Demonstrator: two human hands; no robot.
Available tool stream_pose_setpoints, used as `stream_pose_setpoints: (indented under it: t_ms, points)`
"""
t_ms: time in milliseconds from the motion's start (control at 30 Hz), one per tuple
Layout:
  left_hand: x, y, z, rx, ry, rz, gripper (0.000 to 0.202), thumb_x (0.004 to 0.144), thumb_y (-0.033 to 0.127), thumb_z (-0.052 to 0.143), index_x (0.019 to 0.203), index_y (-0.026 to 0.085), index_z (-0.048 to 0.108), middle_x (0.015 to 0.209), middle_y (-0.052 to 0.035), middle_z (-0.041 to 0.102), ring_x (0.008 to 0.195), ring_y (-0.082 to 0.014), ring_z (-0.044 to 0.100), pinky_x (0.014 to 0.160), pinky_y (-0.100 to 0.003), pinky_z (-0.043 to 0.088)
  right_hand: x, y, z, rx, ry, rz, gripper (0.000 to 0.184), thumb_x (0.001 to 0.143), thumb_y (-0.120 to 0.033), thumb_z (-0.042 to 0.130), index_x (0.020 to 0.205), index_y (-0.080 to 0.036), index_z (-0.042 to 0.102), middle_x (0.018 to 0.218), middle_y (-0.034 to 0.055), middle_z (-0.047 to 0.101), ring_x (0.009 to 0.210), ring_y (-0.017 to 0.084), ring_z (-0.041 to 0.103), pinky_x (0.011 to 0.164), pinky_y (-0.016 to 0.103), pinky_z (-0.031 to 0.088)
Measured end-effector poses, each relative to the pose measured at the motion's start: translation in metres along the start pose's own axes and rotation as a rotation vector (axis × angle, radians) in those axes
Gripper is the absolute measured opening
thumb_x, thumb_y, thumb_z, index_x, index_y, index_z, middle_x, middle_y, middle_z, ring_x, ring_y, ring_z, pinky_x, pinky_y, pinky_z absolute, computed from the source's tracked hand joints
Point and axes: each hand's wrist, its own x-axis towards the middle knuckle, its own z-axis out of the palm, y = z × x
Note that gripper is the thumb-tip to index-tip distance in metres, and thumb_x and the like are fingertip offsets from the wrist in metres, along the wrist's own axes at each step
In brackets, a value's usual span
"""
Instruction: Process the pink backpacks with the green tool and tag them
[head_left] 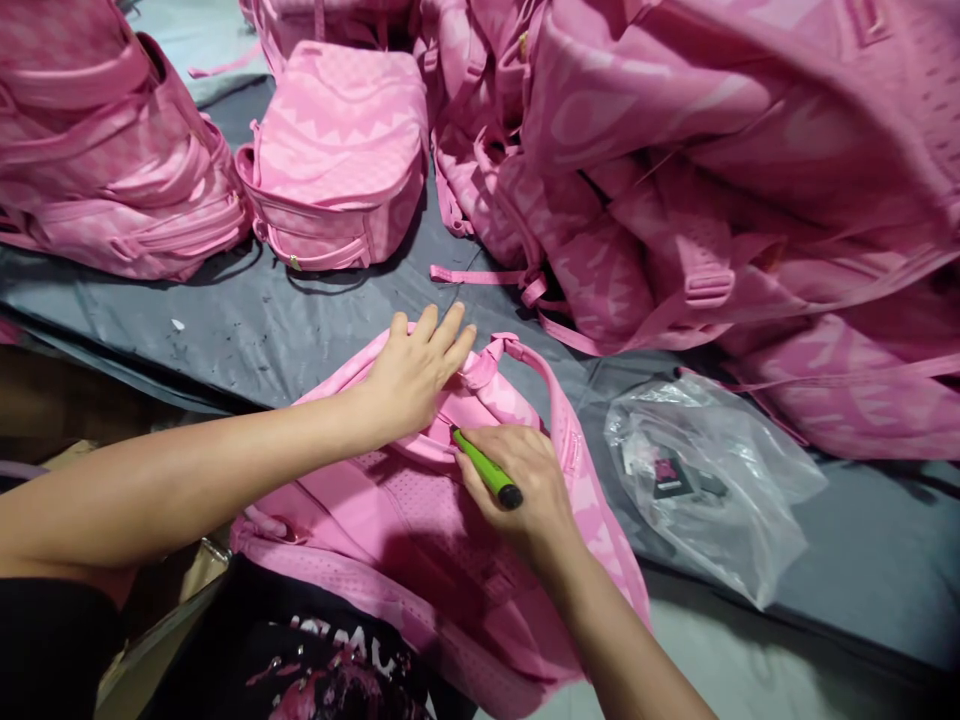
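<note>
A pink backpack (420, 520) lies in front of me at the table's edge, with its padded back panel and straps facing up. My left hand (424, 370) rests flat on its upper edge with the fingers stretched out, beside the top handle loop (487, 368). In my right hand (525, 480) is a green pen-shaped tool (484, 465) with a black end. Its dark tip points up and left at the pink edging just below my left palm. Whether the tip touches the fabric I cannot tell.
Behind the backpack stands a smaller pink backpack (337, 150). More pink bags are stacked at the left (112, 160), and a large heap of pink backpacks (675, 170) fills the right. A clear plastic bag (720, 490) with small tags inside lies on the dark-covered table (225, 340).
</note>
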Motion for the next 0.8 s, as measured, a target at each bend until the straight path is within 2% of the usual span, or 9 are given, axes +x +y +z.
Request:
stream_pose_setpoints:
  t_ms: [200, 333, 467, 533, 633, 733, 800]
  points:
    - [0.003, 0.002, 0.001, -0.019, -0.026, -0.003, 0.074, 0.086, 0.03, 0.053, 0.151, 0.012, 0.022, 0.16, -0.0171, 0.016, 0.14, -0.0363, 0.025, 0.105, -0.053, 0.03, -0.001, -0.001, 0.002, -0.002, 0.018, 0.019, 0.015, 0.088, -0.025, 0.062, 0.1, -0.021, 0.068, 0.092, 0.0053, 0.071, 0.086, 0.022, 0.063, 0.081, 0.04, 0.045]
    - [0.007, -0.002, -0.001, -0.024, -0.077, 0.012, 0.077, 0.084, 0.024, 0.055, 0.152, 0.014, 0.02, 0.16, -0.0158, 0.016, 0.138, -0.036, 0.028, 0.104, -0.052, 0.031, -0.001, -0.001, 0.001, 0.0, -0.004, 0.037, 0.013, 0.089, -0.024, 0.061, 0.1, -0.021, 0.067, 0.091, 0.0048, 0.071, 0.085, 0.021, 0.063, 0.081, 0.039, 0.044]
    - [0.011, -0.01, -0.004, -0.027, -0.137, 0.103, 0.094, 0.076, 0.034, 0.067, 0.153, 0.014, 0.016, 0.159, -0.0166, 0.017, 0.133, -0.0372, 0.032, 0.1, -0.05, 0.036, 0.001, 0.0, 0.0, 0.019, -0.007, 0.045, 0.01, 0.089, -0.023, 0.06, 0.095, -0.021, 0.067, 0.087, 0.0043, 0.071, 0.083, 0.021, 0.063, 0.081, 0.039, 0.044]
    - [0.012, -0.011, -0.006, -0.038, -0.138, 0.106, 0.091, 0.079, 0.038, 0.065, 0.152, 0.013, 0.018, 0.159, -0.017, 0.019, 0.133, -0.0371, 0.034, 0.099, -0.049, 0.036, 0.001, 0.001, 0.0, 0.027, -0.001, 0.045, 0.009, 0.089, -0.023, 0.06, 0.093, -0.02, 0.067, 0.086, 0.0043, 0.071, 0.082, 0.02, 0.063, 0.08, 0.039, 0.044]
    - [0.01, -0.011, -0.007, -0.05, -0.132, 0.081, 0.083, 0.082, 0.04, 0.06, 0.151, 0.014, 0.021, 0.159, -0.0169, 0.019, 0.136, -0.037, 0.031, 0.102, -0.05, 0.033, 0.001, 0.004, 0.001, 0.057, 0.022, 0.048, 0.011, 0.089, -0.023, 0.06, 0.095, -0.02, 0.068, 0.088, 0.004, 0.072, 0.083, 0.02, 0.064, 0.081, 0.038, 0.044]
    - [0.007, -0.009, -0.007, -0.037, -0.089, -0.012, 0.092, 0.077, 0.044, 0.068, 0.151, 0.014, 0.021, 0.16, -0.0189, 0.012, 0.142, -0.0406, 0.017, 0.107, -0.055, 0.028, 0.0, 0.006, 0.003, 0.082, 0.039, 0.072, 0.012, 0.088, -0.025, 0.061, 0.097, -0.022, 0.069, 0.09, 0.0033, 0.072, 0.084, 0.021, 0.063, 0.081, 0.039, 0.043]
    - [0.006, -0.009, -0.005, -0.033, -0.066, -0.1, 0.102, 0.072, 0.048, 0.073, 0.152, 0.016, 0.019, 0.16, -0.0201, 0.008, 0.143, -0.0447, 0.012, 0.104, -0.059, 0.03, 0.0, 0.006, 0.004, 0.089, 0.057, 0.109, 0.011, 0.087, -0.027, 0.062, 0.094, -0.022, 0.068, 0.087, 0.0029, 0.071, 0.082, 0.021, 0.062, 0.079, 0.039, 0.043]
